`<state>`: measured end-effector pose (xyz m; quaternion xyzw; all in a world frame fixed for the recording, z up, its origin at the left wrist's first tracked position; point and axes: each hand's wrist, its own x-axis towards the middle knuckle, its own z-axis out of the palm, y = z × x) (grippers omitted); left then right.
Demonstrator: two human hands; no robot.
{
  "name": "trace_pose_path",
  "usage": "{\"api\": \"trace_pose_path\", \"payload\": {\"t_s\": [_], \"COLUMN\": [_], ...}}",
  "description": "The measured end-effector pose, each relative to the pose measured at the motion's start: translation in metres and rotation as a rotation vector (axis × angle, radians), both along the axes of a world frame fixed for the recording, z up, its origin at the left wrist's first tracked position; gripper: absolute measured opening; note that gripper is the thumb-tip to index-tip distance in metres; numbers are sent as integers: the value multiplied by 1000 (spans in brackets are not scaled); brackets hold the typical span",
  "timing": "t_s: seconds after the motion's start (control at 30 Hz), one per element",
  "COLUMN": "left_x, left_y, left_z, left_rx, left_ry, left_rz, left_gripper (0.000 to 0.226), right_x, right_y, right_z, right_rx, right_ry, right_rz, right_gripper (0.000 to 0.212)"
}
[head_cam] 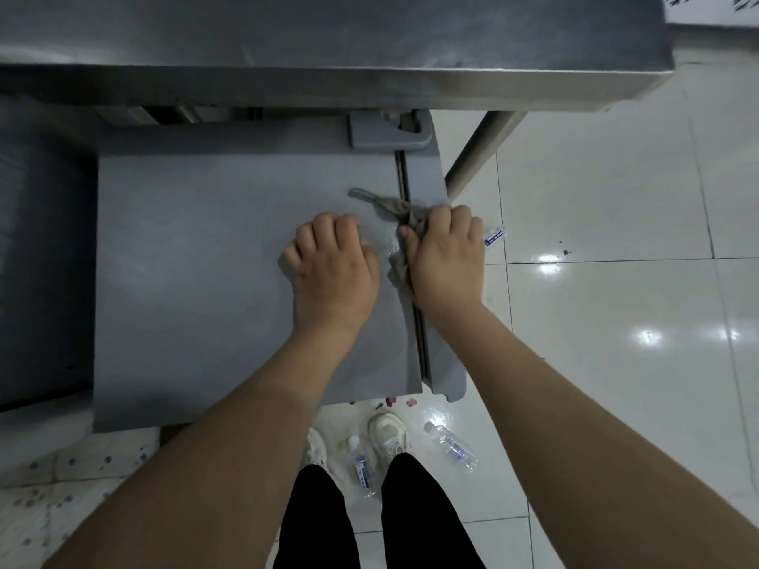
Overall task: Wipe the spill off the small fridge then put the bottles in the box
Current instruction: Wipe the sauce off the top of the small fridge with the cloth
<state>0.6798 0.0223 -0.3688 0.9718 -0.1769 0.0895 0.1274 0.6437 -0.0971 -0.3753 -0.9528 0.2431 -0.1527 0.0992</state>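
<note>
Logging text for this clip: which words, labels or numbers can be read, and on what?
Nothing reads clearly.
Far bottle: blue label, blurred.
Near-left bottle: blue label, blurred.
Near-right bottle: blue print, blurred.
White sheet, top right: black marks, unreadable.

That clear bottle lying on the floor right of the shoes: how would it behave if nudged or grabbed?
Lying on its side on glossy tile, the bottle would probably roll when nudged. Its thin clear plastic looks light and may dent under a firm squeeze.

A commercial kitchen, seemingly: steel worktable (pixel 328 43), glossy white floor tiles (pixel 616 190).
</note>
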Motion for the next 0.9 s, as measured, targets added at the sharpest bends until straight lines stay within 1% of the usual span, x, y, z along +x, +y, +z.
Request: {"api": "trace_pose_path", "payload": {"t_s": [0.1, 0.17, 0.27, 0.37, 0.43, 0.5, 0.6, 0.7, 0.8, 0.9], "left_x": [1, 1, 1, 1, 1, 1, 0, 0, 0, 1], "left_y": [0, 0, 0, 0, 0, 0, -1, -1, 1, 1], "left_z": [1, 0, -1, -1, -1, 0, 3, 4, 2, 1], "left_rx": [7, 1, 14, 31, 36, 34, 19, -3, 2, 10], "left_ry": [-3, -10, -1, -4, -14, -14, 1, 28, 27, 20], "left_rz": [26, 29, 25, 29, 23, 19, 17, 15, 25, 24], "left_gripper": [18, 16, 17, 17, 18, 19, 22, 22, 23, 23], "right_x": [-21, -18, 9, 47, 66, 72, 57, 16, -16, -4], "right_y": [8, 8, -3, -19, -26, -30, -22, -10, -2, -6], "right_z": [-1, 2, 3, 4, 7, 8, 7, 2, 1, 1], "right_rx": [-2, -1, 33, 36, 48, 50, 63, 48, 43, 44], "right_ry": [9, 0, 4, 17, 125, 152, 95, -44, -63, -45], "right_rz": [6, 22, 68, 95, 96, 98, 76, 73, 129, 138], "right_gripper": [35, 35, 36, 43, 44, 42, 48, 42, 38, 37]}}
